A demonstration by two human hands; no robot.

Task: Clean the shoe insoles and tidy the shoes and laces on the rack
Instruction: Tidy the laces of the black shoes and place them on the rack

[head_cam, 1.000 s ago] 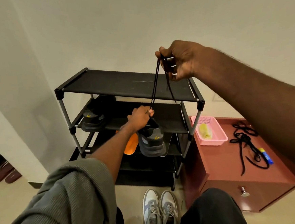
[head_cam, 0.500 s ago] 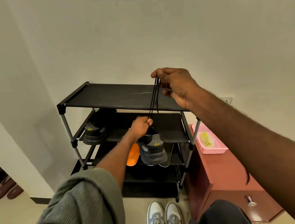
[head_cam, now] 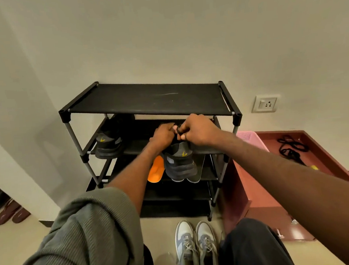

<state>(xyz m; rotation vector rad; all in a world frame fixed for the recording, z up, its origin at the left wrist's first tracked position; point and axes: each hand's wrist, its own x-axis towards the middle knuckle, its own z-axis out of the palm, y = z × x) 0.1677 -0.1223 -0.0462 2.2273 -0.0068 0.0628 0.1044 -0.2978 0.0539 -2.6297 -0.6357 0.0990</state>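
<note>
A black shoe rack [head_cam: 146, 100] with fabric shelves and grey metal posts is seen standing against a pale wall, its top shelf bare. Just to its right a low reddish-brown cabinet [head_cam: 257, 190] is placed, and on its recessed top a pink basket [head_cam: 245, 135] is set at the near-left corner, with a tangle of loose black laces [head_cam: 291, 149] lying farther right. On the second shelf of the rack a dark shoe [head_cam: 108, 145] is parked at the left with its heel facing out, and a second dark shoe [head_cam: 180, 163] is positioned toward the right, its heel overhanging the shelf edge. An orange insole [head_cam: 156, 169] is propped beside this second shoe on its left, and a pale insole [head_cam: 198, 172] is seen at its right. A pair of grey and white sneakers [head_cam: 196, 246] is placed on the floor in front of the rack, and brown sandals [head_cam: 9, 213] are visible at the far left. Both hands are brought together over the top of the right-hand shoe: the left hand [head_cam: 163, 134] is curled there, and the right hand [head_cam: 198, 130] is closed beside it, with a short piece of black lace [head_cam: 179, 131] pinched in the fingers of both, thumbs nearly touching.
</note>
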